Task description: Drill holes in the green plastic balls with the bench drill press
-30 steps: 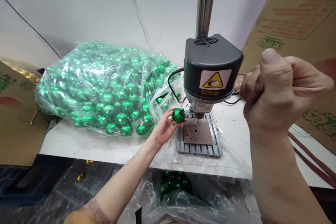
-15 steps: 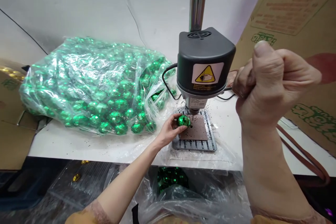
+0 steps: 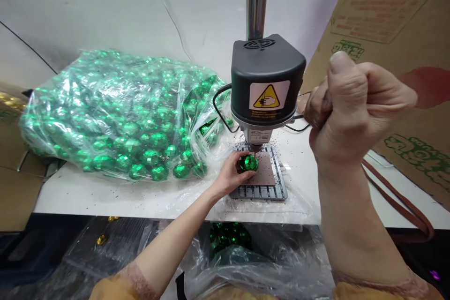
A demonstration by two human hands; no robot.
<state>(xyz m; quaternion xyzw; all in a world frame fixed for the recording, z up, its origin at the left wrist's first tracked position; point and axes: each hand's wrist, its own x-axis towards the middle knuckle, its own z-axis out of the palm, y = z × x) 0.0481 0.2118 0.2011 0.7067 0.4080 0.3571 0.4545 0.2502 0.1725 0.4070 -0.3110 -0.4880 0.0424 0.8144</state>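
Between the thumb and fingers of my left hand point(image 3: 230, 176) is a shiny green faceted ball point(image 3: 249, 162). It sits over the brown board point(image 3: 265, 174) on the slotted metal base point(image 3: 277, 192), right under the chuck point(image 3: 258, 147) of a small black bench drill press point(image 3: 269, 79). Whether the bit touches the ball I cannot tell. My right hand point(image 3: 355, 103) is raised and closed in a fist at the right side of the drill press, around its feed lever point(image 3: 298, 117); most of the lever is hidden by the fingers.
A big clear plastic bag point(image 3: 116, 112) full of green balls lies on the white table point(image 3: 140, 197) at left. Cardboard boxes point(image 3: 397, 23) stand on both sides. Dark shavings surround the base. More green balls point(image 3: 230, 239) lie in plastic below the table edge. A brown strap point(image 3: 397, 197) is at right.
My left hand has moved the green ball slightly right across the board, under the chuck. My right hand stays closed on the lever. The whole view has shifted a little.
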